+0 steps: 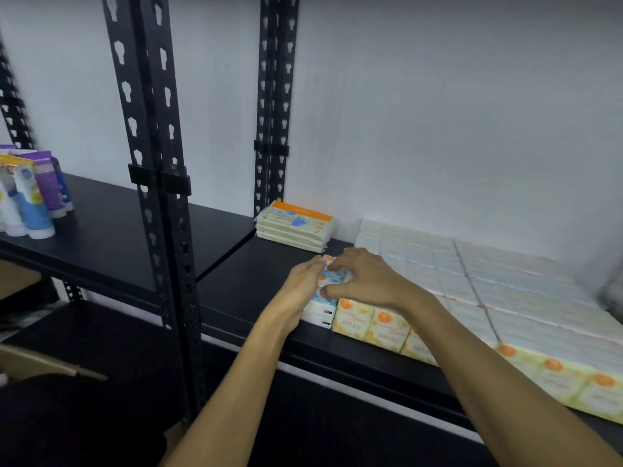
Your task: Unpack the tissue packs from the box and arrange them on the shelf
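Observation:
A small stack of white tissue packs with a blue pattern [326,299] sits on the black shelf [242,284], at the left end of a wide block of yellow-and-orange tissue packs [472,298]. My left hand [300,291] presses flat with straight fingers against the stack's left side. From above, my right hand [367,281] lies over the top pack, fingers and thumb curled round it. Another stack of packs with an orange stripe [295,225] lies at the back of the shelf by the wall.
Black slotted uprights [158,183] stand left of my hands, with another upright [274,106] at the wall. The neighbouring shelf holds several tubes [32,193]. A cardboard box flap [40,364] shows at the lower left. The shelf surface between the uprights and the packs is bare.

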Demonstrator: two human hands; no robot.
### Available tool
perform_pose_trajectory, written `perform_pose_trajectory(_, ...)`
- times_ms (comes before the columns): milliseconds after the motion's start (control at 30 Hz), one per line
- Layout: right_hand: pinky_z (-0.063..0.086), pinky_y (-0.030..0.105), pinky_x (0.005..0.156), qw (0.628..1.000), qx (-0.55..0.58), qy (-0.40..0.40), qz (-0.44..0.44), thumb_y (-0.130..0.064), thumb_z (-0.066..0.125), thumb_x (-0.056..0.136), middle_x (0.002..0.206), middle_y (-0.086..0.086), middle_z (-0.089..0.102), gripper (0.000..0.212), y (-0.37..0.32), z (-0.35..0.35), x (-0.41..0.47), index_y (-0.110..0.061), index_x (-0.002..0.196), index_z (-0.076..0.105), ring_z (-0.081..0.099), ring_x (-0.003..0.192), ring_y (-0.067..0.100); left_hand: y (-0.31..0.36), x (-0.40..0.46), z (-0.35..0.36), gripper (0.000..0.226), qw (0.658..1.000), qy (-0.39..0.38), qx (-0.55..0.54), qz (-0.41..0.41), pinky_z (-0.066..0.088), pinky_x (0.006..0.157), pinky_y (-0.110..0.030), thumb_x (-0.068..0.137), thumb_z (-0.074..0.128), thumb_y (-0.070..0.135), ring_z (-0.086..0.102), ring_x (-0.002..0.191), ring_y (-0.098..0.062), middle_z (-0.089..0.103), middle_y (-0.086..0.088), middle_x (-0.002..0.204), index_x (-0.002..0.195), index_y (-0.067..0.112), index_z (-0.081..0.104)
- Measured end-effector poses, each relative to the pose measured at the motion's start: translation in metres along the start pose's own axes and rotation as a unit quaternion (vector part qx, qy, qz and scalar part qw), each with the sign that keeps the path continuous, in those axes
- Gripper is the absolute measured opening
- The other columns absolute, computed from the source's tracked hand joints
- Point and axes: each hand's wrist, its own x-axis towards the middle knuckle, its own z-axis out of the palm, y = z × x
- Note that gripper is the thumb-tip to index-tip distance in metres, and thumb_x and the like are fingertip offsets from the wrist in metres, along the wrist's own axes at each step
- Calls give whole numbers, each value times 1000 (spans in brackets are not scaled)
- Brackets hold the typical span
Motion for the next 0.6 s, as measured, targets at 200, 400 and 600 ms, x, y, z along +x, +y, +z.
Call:
perform_pose_trajectory(200,32,33,99,1000,-3,-1,-4,-58,69,79,124,-5,53,59,2,2,2,-30,130,61,45,120,15,-4,0,3,31,1000,0,18,19,54,96,-23,109,43,34,70,104,-6,75,2,112,113,22,72)
perform_pose_trajectory(400,35,26,102,991,131,39,2,-42,67,91,137,-14,53,50,-5,-10,-14,-26,138,58,47,125,5,14,-16,4,42,999,6,-40,-25,57,93,-39,105,41,44,75,96,-23,80,-4,94,103,18,74)
perform_pose_trajectory(600,40,24,107,968,186,165,-18,-36,65,95,140,-19,55,49,-8,-30,-50,-33,142,52,49,120,-6,16,-40,-13,54,996,-10,-85,15,46,107,-28,107,38,44,57,127,-10,51,0,150,149,11,45)
